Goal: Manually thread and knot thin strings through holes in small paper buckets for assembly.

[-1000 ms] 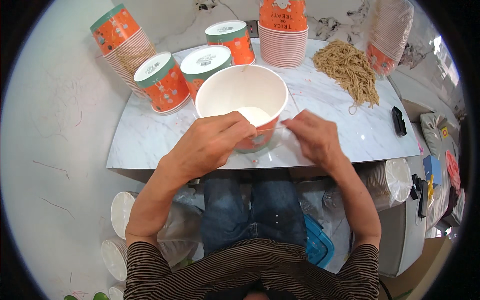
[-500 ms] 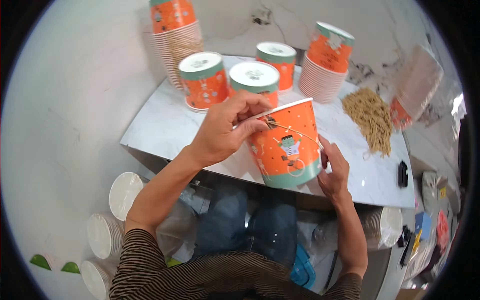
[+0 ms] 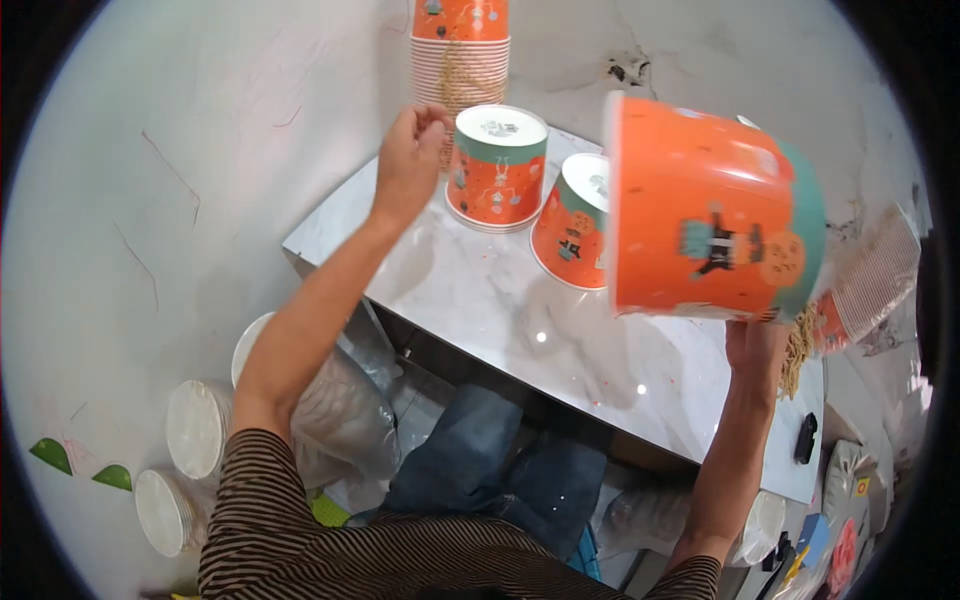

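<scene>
My right hand (image 3: 757, 345) grips a big orange paper bucket (image 3: 700, 210) from below. The bucket lies sideways in the air above the table's right part, its white rim to the left and green base band to the right. My left hand (image 3: 412, 165) reaches to the back left with curled fingers, beside tan cords (image 3: 455, 80) draped on a tall stack of nested paper buckets (image 3: 490, 60). Whether a cord is between those fingers is not clear. An upside-down bucket (image 3: 500, 185) stands right of that hand, and another inverted bucket (image 3: 570, 235) is partly covered by the raised one.
A marble-patterned table (image 3: 480, 300) has a pile of tan cords (image 3: 797, 360) and a small black object (image 3: 806, 438) at its right. A wrapped bucket stack (image 3: 875, 275) leans behind. White bucket stacks (image 3: 195, 430) lie lower left; a wall (image 3: 270, 120) borders the table.
My left hand has let go of the bucket and moved to the corded stack. My right hand has raised the bucket to the right and turned it sideways. The view has shifted.
</scene>
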Tool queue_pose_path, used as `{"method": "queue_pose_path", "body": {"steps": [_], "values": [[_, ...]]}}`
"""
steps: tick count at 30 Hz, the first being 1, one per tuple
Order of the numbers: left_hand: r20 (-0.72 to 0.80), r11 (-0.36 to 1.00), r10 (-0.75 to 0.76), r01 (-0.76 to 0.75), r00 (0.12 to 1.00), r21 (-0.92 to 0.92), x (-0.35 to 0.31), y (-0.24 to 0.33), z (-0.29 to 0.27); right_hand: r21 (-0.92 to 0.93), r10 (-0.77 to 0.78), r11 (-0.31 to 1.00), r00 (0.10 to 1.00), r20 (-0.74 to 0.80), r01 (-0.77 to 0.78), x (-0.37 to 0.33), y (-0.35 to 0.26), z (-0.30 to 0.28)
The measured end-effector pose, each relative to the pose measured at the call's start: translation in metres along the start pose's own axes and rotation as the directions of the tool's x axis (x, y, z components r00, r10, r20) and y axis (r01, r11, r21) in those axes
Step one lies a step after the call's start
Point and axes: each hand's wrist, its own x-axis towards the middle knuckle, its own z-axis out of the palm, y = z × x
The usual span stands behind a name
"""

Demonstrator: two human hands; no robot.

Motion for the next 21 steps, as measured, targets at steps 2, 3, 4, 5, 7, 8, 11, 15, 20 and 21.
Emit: {"method": "queue_pose_path", "body": {"steps": [2, 3, 4, 5, 7, 8, 11, 15, 20, 21], "values": [[-0.022, 0.98, -0.186, 0.184, 0.982, -0.077, 0.017, -0.009, -0.018, -0.224, 0.122, 0.972, 0.964, 0.238, -0.068, -0.001, -0.015, 0.047], [-0.053, 0.965, -0.251, 0.246, 0.966, -0.09, 0.023, -0.011, -0.032, -0.324, 0.111, 0.946, 0.965, 0.239, -0.029, -0.002, -0.003, 0.074], [-0.093, 0.956, -0.283, 0.274, 0.955, -0.101, 0.028, -0.016, -0.051, -0.385, 0.154, 0.923, 0.926, 0.345, -0.01, -0.003, 0.007, 0.096], [-0.139, 0.954, -0.297, 0.287, 0.945, -0.089, 0.029, -0.016, -0.064, -0.472, 0.136, 0.878, 0.907, 0.399, 0.077, -0.001, 0.025, 0.114], [-0.219, 0.959, -0.277, 0.284, 0.936, -0.002, 0.023, -0.012, -0.102, -0.442, 0.31, 0.892, 0.844, 0.438, -0.098, -0.007, 0.039, 0.176], [-0.216, 0.96, -0.273, 0.281, 0.938, 0.009, 0.019, -0.009, -0.107, -0.435, 0.371, 0.885, 0.816, 0.443, -0.166, 0.002, 0.059, 0.193], [-0.133, 0.977, -0.081, 0.106, 0.988, 0.187, 0.003, 0.005, -0.118, -0.429, 0.408, 0.874, 0.822, 0.398, -0.226, 0.027, 0.109, 0.232], [0.139, 0.861, 0.178, -0.222, 0.974, 0.456, -0.017, 0.037, -0.1, -0.449, 0.445, 0.853, 0.819, 0.362, -0.265, 0.043, 0.163, 0.276], [0.414, 0.793, -0.02, -0.238, 0.91, 0.561, -0.026, 0.021, -0.111, -0.481, 0.463, 0.847, 0.756, 0.462, -0.225, 0.041, 0.189, 0.314], [0.427, 0.701, 0.097, -0.366, 0.899, 0.612, -0.026, 0.011, -0.114, -0.457, 0.484, 0.85, 0.734, 0.477, -0.263, 0.041, 0.191, 0.317]]}}
